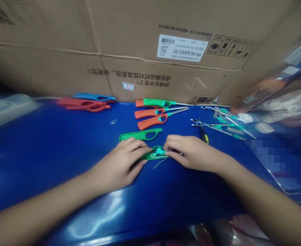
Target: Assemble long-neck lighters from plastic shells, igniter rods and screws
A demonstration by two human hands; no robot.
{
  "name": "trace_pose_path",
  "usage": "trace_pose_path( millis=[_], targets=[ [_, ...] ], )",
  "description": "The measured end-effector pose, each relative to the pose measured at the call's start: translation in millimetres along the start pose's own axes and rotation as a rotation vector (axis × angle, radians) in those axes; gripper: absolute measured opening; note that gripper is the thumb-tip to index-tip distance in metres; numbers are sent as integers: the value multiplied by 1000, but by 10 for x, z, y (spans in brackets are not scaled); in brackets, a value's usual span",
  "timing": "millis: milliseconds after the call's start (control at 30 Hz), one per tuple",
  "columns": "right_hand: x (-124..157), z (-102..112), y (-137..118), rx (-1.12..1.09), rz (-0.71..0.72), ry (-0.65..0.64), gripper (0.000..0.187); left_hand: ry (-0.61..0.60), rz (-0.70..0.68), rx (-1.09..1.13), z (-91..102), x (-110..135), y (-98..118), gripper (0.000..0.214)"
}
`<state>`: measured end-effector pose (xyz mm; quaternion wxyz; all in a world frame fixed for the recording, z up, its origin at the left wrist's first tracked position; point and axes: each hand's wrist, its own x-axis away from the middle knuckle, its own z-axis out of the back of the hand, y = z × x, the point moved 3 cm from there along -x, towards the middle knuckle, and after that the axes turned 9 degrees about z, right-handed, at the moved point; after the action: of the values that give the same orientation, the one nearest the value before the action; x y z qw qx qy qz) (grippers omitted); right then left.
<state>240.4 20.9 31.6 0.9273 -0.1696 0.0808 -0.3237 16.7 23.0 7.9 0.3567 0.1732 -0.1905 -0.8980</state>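
Observation:
A green lighter shell half [153, 154] with a teal trigger piece and thin white wires lies on the blue table [50, 150] between my hands. My left hand [119, 165] has its fingers curled over the shell's left end. My right hand [188, 152] pinches the teal part and a thin metal tube at the shell's right end. A second green shell half [140, 135] lies just beyond my left hand.
Three finished long lighters, orange and green [155, 112], lie behind. Red and blue shell halves [86, 102] sit at the back left. Loose teal-and-metal inner parts [224, 123] and a yellow-handled screwdriver [204, 135] lie right. A big cardboard box [140, 44] walls off the back.

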Motion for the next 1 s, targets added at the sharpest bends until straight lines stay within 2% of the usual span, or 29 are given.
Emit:
trace_pose_path(
  millis=[233, 533, 700, 833, 1000],
  targets=[
    [-27, -109, -7, -64, 118, 105, 11, -1, 17, 86, -5, 13, 5, 30],
    [-41, -123, -31, -60, 158, 108, 15, -19, 38, 140, 12, 6, 36, 30],
    [-21, -81, -83, -97, 144, 50, 17, -22, 33, 176, -2, 5, 45, 33],
    [-14, -80, -98, 13, 165, 30, 20, -24, 44, 183, -23, 11, 52, 34],
    [-9, -113, -134, 238, 285, 33, 26, -37, 87, 219, -31, 18, 49, 34]
  ],
)
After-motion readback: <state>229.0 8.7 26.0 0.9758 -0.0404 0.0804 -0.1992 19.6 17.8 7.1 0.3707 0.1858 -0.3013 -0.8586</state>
